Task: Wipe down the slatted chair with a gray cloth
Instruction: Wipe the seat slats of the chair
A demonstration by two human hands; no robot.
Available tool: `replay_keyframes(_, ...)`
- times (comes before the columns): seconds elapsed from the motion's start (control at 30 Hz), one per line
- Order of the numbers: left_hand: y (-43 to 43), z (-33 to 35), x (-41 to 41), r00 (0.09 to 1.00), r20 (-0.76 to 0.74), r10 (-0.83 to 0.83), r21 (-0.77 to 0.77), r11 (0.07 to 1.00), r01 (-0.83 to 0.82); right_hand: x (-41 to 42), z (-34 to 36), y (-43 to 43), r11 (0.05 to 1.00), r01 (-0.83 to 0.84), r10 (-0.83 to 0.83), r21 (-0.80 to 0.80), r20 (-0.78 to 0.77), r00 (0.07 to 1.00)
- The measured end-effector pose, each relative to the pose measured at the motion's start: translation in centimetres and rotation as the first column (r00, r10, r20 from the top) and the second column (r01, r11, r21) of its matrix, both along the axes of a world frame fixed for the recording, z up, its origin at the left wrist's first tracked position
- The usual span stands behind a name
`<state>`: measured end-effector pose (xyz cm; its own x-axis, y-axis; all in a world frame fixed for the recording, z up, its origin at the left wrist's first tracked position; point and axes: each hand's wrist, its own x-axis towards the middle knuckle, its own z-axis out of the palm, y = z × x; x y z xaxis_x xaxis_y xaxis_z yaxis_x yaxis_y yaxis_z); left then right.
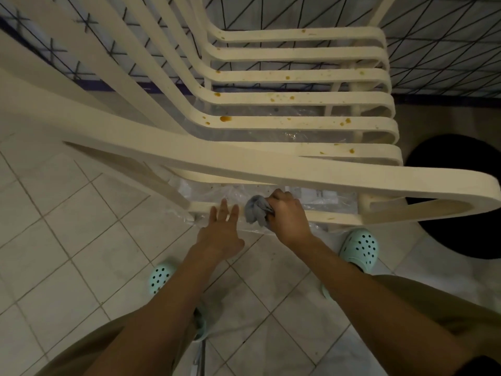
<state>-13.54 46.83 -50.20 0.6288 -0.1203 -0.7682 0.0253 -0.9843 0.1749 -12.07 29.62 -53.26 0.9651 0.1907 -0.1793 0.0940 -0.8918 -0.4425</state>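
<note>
Gray cloth (256, 213) gripped, right hand (288, 221) | chair armrest (271, 165) above | plastic sheet (325, 202) beneath

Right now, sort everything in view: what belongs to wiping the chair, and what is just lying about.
Job: slatted chair, brown stains on its slats, gray cloth bunched in the right hand, left hand open by the lower rail.
Lying about: clear plastic sheet under the chair, black mat.

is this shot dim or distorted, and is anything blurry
Head view: dim, warm light; the wide-angle lens bows the cream plastic slatted chair; the black round patch on the floor shows no detail; the right hand gripping the crumpled gray cloth is fairly sharp, the left hand slightly soft.
</note>
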Motion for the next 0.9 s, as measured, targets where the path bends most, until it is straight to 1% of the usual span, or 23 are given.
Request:
replay_keyframes(0.2, -0.2, -0.2, 0.1, 0.999, -0.018, -0.028, 0.006, 1.000, 0.028, -0.5, -0.1, -4.0, 0.999, 0.048, -0.047, 0.022, -0.038, 0.998)
replay_keyframes(0.47, 0.0, -0.8, -0.2, 0.999, -0.013, -0.041, -0.003, 0.999, 0.041, -1.3, 0.2, -7.0, 0.979, 0.182, -0.176, 0.088, -0.064, 0.982)
replay_keyframes(0.53, 0.0, -0.9, -0.3, 0.999, -0.010, -0.041, 0.000, 0.999, 0.041, -1.2, 0.2, -6.6, 0.975, 0.214, -0.208, 0.066, -0.077, 0.975)
replay_keyframes(0.63, -0.1, -1.0, -0.4, 0.999, -0.002, -0.044, 0.007, 0.999, 0.044, -0.6, 0.2, -5.5, 0.970, 0.239, -0.242, -0.050, -0.082, 0.967)
replay_keyframes(0.73, -0.1, -1.0, -0.3, 0.999, -0.003, -0.040, -0.002, 0.999, 0.040, -0.1, 0.3, -3.8, 0.970, 0.217, -0.226, -0.110, -0.074, 0.971)
replay_keyframes(0.8, 0.0, -1.0, -0.2, 0.999, -0.011, -0.036, -0.010, 0.999, 0.036, -0.2, 0.2, -2.9, 0.977, 0.191, -0.197, -0.090, -0.059, 0.979)
replay_keyframes(0.9, 0.0, -0.9, -0.3, 0.999, -0.018, -0.035, -0.017, 0.999, 0.035, -0.5, 0.1, -3.1, 0.989, 0.145, -0.145, -0.017, -0.052, 0.988)
